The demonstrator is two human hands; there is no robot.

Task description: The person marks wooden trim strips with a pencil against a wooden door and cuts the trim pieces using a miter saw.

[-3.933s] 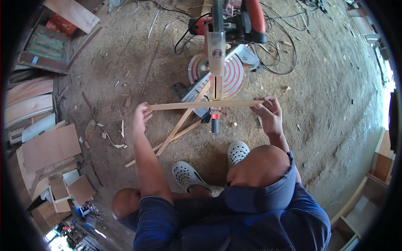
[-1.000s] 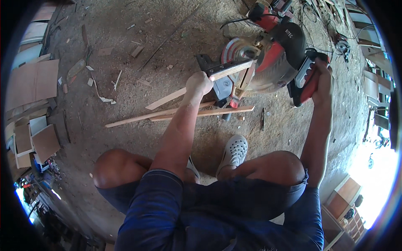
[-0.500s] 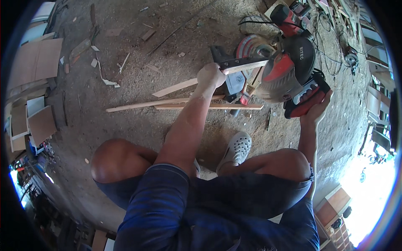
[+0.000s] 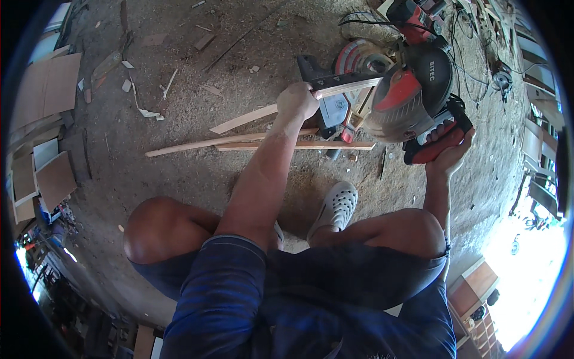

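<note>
A red and black miter saw (image 4: 426,75) stands on the floor at the upper right. My right hand (image 4: 454,157) is wrapped round its red and black handle (image 4: 439,146), fingers through the loop. At the saw's black fence (image 4: 344,80), my left hand (image 4: 298,100) is closed on a narrow wooden strip (image 4: 242,119). The strip runs from the lower left along the fence to the saw head. The transparent guard (image 4: 391,119) covers the strip's right end and the blade, so I cannot tell whether they touch.
Two loose wooden pieces, a rounded stick (image 4: 194,145) and a flat strip (image 4: 287,145), lie before the saw. Cables (image 4: 463,72) and another power tool (image 4: 502,81) are on the right. Wood panels (image 4: 57,90) stack along the left. Sawdust and scraps cover the floor near my shoe (image 4: 339,206).
The whole view has shifted slightly, with most floor items appearing a little farther left and up. Both hands keep their grips, and the saw head stays about as low as before.
</note>
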